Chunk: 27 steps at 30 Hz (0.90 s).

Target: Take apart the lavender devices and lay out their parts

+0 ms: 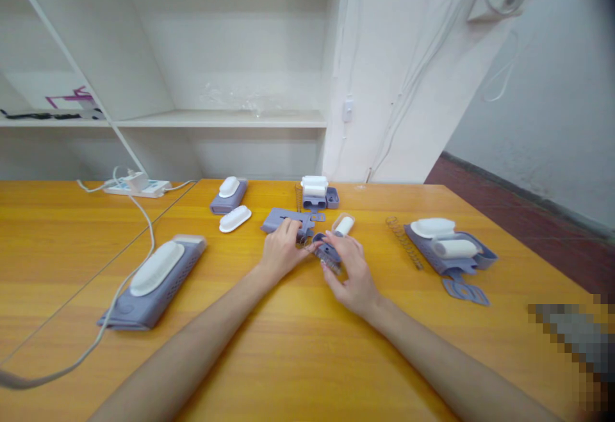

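Observation:
Both my hands meet at the middle of the wooden table (298,345). My left hand (281,250) has its fingers curled and pinches a small lavender plastic part (321,246) from the left. My right hand (350,271) grips the same part from the right, fingers closed on it. Just behind the hands lies a flat lavender plate (283,219) and a small clear case with a white insert (343,225).
A large lavender device with a white top (154,276) lies at left, beside a white cable (120,287) that runs to a power strip (137,185). Further lavender and white parts (229,194) (317,193) sit behind. At right lie a spring (406,241) and a lavender tray of parts (449,249).

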Tool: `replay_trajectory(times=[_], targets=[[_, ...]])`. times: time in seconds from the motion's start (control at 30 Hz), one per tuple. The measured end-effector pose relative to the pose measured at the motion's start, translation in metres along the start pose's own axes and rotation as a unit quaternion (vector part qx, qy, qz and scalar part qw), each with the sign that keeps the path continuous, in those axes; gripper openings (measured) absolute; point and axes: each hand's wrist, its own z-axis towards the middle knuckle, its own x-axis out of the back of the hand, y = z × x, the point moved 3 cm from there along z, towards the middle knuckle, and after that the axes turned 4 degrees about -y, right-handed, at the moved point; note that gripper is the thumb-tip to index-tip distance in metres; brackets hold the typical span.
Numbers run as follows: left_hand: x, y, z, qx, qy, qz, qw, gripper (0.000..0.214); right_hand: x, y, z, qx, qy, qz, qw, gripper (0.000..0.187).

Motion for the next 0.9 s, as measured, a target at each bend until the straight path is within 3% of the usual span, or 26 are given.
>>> replay_trajectory(times=[0.17,0.4,0.9], targets=[[0.0025,0.0005,0.0005,-0.026,0.011,0.01,1.0,0.042,0.0017,-0.0038,0.0024,0.006,-0.006,-0.031,1.0,0.036],[0.003,0.0011,0.0022,-0.078,0.075,-0.022,0.994,0.024,0.0003,0.0002,0.0034,-0.034,0.004,-0.057,0.998,0.029],[0.0034,0.0019,0.0037,-0.065,0.05,-0.004,0.997,0.021,-0.0059,0.0043,0.0027,-0.062,-0.034,-0.099,0.993,0.019]])
